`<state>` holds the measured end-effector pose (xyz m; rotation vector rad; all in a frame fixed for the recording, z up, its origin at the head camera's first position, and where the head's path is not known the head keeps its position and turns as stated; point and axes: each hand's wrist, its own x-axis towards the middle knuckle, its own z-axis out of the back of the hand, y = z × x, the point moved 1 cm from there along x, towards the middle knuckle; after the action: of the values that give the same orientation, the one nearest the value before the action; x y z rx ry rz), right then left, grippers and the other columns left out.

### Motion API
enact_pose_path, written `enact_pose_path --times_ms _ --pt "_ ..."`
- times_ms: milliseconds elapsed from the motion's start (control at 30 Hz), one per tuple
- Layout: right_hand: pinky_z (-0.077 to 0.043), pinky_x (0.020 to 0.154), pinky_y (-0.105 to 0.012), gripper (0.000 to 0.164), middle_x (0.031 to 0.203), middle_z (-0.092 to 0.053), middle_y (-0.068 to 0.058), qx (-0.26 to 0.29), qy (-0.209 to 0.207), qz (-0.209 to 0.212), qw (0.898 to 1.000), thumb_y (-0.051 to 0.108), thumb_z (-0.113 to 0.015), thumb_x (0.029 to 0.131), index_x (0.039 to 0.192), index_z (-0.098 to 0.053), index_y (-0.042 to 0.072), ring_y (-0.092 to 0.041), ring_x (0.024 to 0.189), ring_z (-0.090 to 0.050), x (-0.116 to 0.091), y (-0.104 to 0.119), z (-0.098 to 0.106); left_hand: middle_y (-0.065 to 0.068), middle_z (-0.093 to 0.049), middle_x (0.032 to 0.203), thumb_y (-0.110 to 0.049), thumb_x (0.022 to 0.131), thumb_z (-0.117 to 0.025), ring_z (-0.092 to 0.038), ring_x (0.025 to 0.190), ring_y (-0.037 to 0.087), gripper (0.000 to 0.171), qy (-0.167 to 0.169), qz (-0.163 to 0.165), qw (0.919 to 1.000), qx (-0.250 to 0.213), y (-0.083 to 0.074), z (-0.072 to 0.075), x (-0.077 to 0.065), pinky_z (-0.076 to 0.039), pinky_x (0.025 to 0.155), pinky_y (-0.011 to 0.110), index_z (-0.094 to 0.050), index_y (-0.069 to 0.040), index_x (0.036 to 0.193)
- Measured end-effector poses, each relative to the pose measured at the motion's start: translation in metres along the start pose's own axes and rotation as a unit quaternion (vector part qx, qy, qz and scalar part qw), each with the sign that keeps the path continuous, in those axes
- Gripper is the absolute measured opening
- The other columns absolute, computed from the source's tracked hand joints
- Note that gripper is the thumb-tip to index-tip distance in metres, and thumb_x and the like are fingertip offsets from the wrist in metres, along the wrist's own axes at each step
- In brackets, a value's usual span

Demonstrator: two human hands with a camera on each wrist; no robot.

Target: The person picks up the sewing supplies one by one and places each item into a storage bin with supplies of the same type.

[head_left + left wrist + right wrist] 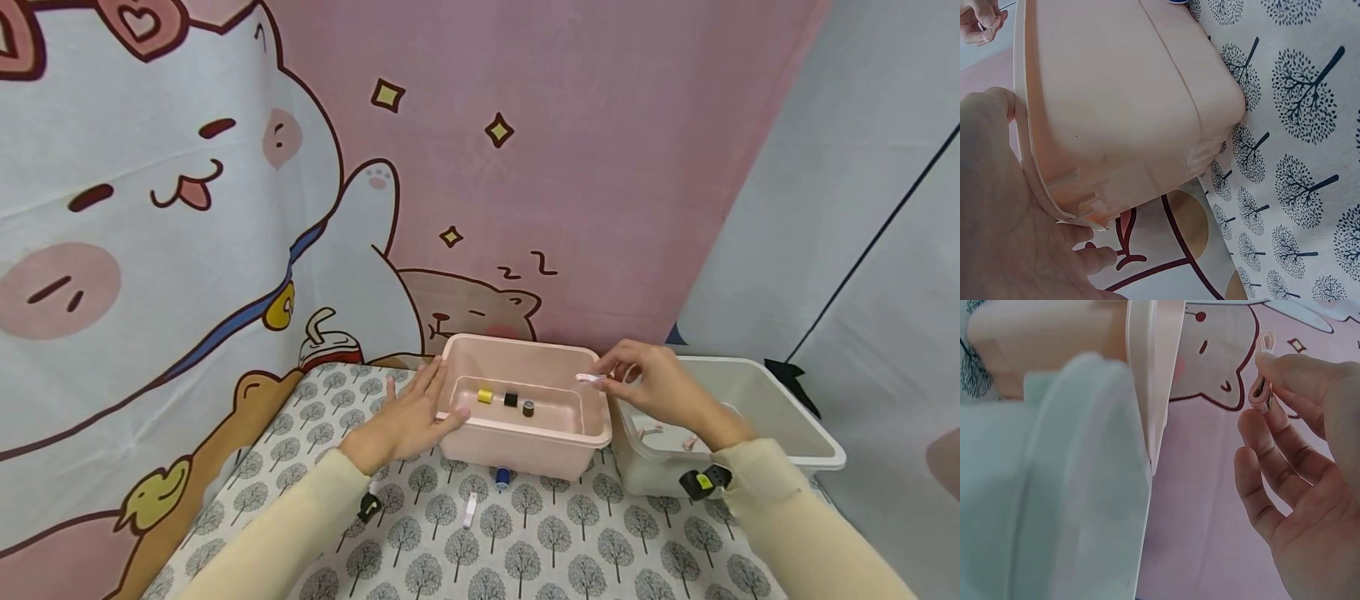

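My left hand (408, 419) rests on the left rim of a pink plastic bin (517, 444), fingers straight and thumb at the front edge. In the left wrist view, the left palm (997, 206) lies along the bin's rim. My right hand (656, 382) pinches a small folded pinkish-white strip (590, 377) between thumb and fingers, above the bin's right rim. Up close in the right wrist view, the strip (1261, 394) shows looped layers; its exact kind is unclear. Inside the pink bin lie a yellow spool (485, 396), a black spool (511, 400) and a brownish-grey spool (528, 408).
A white bin (795, 421) stands right of the pink one, with a few small pinkish pieces (688, 442) in it. On the tree-print tablecloth (420, 533) lie a blue spool (502, 477) and a white strip (470, 510). A cartoon-print curtain (570, 167) hangs behind.
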<state>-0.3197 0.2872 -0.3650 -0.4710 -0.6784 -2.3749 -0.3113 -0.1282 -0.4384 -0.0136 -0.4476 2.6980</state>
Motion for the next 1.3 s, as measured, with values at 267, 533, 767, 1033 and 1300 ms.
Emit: enact_pose_path --times_ms 267,533,767,1033,1300 --pt "-0.063 0.072 -0.024 0.013 0.096 -0.081 0.011 -0.006 -0.002 -0.023 1.0 0.018 -0.096 0.1 0.108 -0.089 0.025 -0.003 0.082 -0.071 -0.001 -0.016 0.01 0.008 0.005 0.198 -0.089 0.113 -0.028 -0.004 0.185 0.042 0.113 0.005 0.004 1.0 0.0 0.0 0.001 0.0 0.002 0.142 0.084 -0.006 -0.008 0.188" --pt "-0.056 0.066 -0.02 0.015 0.095 -0.082 0.011 -0.029 -0.012 -0.024 0.999 0.016 -0.097 0.097 0.107 -0.09 0.025 0.0 0.078 -0.068 -0.001 -0.035 0.02 0.007 0.006 0.198 -0.088 0.113 -0.029 -0.005 0.185 0.041 0.112 0.008 0.005 1.0 0.001 -0.002 0.003 -0.001 0.002 0.142 0.083 -0.004 -0.009 0.188" --pt "-0.054 0.067 -0.021 0.01 0.095 -0.084 0.007 -0.037 0.003 -0.059 0.998 0.02 -0.095 0.1 0.108 -0.09 0.023 0.0 0.08 -0.066 0.001 -0.051 0.03 0.007 0.005 0.198 -0.089 0.113 -0.03 -0.005 0.185 0.041 0.113 0.008 0.005 0.9999 0.004 -0.002 0.003 -0.001 0.002 0.143 0.083 -0.005 -0.009 0.188" --pt "-0.057 0.071 -0.022 0.007 0.098 -0.088 0.001 -0.03 0.026 -0.082 0.996 0.017 -0.094 0.101 0.106 -0.09 0.019 -0.002 0.082 -0.07 0.001 -0.077 0.035 0.007 0.006 0.197 -0.09 0.112 -0.029 -0.005 0.185 0.041 0.113 0.01 0.008 0.9999 0.004 0.0 0.001 0.0 0.002 0.143 0.082 -0.005 -0.009 0.188" --pt "-0.061 0.079 -0.024 0.006 0.102 -0.089 0.001 -0.044 0.059 -0.109 0.991 0.021 -0.092 0.103 0.109 -0.09 0.02 -0.007 0.09 -0.076 0.002 -0.095 0.043 0.006 0.007 0.197 -0.091 0.112 -0.028 -0.004 0.185 0.04 0.113 0.011 0.008 0.9999 0.002 -0.001 0.001 0.0 0.004 0.143 0.082 -0.004 -0.01 0.188"
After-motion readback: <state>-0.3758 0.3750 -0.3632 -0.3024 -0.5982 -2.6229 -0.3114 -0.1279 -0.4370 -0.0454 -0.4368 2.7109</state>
